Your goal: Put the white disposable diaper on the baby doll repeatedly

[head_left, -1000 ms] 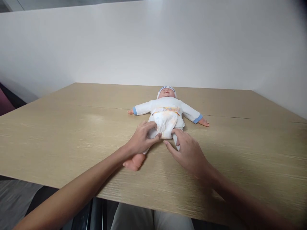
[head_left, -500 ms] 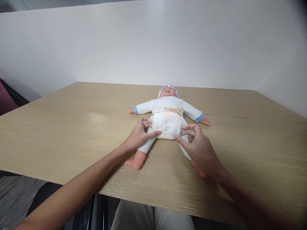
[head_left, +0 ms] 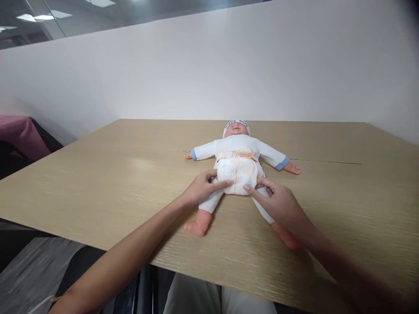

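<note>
Two bare hands work at a white diaper (head_left: 235, 168) on a doll (head_left: 237, 143), which lies on its back just right of centre in the frame, on a wood-grained worktop (head_left: 114, 183). The left hand (head_left: 203, 188), at the centre of the frame, lays its thumb across the lower front of the diaper, the fingers curled at its side; whether that grip is clamped on the edge, I cannot tell. The right hand (head_left: 277, 197), right of centre, pinches the diaper's other side edge, thumb in front and fingers behind. A printed orange band (head_left: 244, 154) runs across the diaper's waist. The doll's arms spread to both sides, their sleeves ending in blue cuffs (head_left: 282, 163), and its lettered cap (head_left: 236, 122) lies near the far edge of the worktop. Its white-clad legs (head_left: 211, 203) angle apart toward the bottom of the frame, feet bare. A pale partition (head_left: 196, 65) fills most of the upper frame, pink cloth (head_left: 21, 133) shows at the left edge, and the person's light trousers (head_left: 196, 296) appear at bottom centre.
</note>
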`<act>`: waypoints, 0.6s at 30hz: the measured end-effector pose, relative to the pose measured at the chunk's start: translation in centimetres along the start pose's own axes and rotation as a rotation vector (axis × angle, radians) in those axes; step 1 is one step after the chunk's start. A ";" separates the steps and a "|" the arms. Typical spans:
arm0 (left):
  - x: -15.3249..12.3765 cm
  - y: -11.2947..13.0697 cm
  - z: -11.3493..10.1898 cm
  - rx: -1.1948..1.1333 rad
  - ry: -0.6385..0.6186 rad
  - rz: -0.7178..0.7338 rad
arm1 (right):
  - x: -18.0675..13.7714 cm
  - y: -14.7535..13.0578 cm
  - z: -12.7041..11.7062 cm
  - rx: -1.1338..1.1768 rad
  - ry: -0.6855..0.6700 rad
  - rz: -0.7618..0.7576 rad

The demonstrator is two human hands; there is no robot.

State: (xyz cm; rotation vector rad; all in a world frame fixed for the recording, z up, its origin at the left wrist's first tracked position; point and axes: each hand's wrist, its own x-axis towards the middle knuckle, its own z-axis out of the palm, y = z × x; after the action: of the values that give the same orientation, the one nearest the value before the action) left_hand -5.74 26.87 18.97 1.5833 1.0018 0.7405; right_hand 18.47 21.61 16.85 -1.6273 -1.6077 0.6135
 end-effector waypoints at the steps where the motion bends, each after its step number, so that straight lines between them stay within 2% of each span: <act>1: 0.1 -0.2 0.0 -0.068 -0.021 -0.005 | 0.1 0.1 -0.1 0.040 -0.013 0.030; 6: 0.4 -1.1 0.0 -0.221 -0.012 -0.028 | -0.1 0.0 -0.3 0.043 0.005 0.074; 14: 0.5 -1.4 0.5 -0.199 0.056 0.028 | -0.3 0.2 0.7 -0.078 0.218 -0.165; 18: 0.3 -1.2 0.9 -0.151 0.152 0.046 | -0.3 0.8 0.5 -0.079 0.183 -0.164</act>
State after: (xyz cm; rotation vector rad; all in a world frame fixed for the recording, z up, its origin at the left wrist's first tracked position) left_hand -5.11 26.86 17.57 1.4394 0.9971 0.9577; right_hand 18.49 21.49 15.89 -1.5405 -1.6261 0.3106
